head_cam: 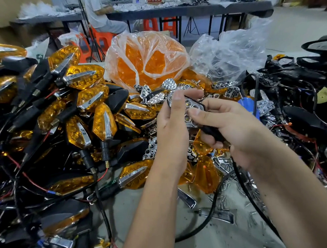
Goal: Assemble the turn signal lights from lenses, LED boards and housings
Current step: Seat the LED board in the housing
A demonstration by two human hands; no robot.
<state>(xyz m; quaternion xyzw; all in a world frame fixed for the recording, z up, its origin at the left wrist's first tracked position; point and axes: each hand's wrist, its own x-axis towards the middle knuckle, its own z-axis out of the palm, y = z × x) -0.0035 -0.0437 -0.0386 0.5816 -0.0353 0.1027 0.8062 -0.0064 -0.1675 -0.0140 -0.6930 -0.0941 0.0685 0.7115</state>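
Two hands: left hand (171, 122) and right hand (225, 124) both curled round one black housing (189, 106); one bagged lens heap (146, 61).

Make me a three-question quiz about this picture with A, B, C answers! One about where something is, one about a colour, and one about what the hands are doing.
1. Where is the pile of finished lights?
A. left of the hands
B. on the far table
C. inside the clear bag

2. What colour are the lenses in the plastic bag?
A. green
B. orange
C. blue

3. What are the left hand and right hand doing?
A. resting flat
B. waving
C. holding one light part together

Answers: 1 A, the pile lies left of both hands. 2 B, orange shows through the plastic. 3 C, fingers of both hands curl around the part.
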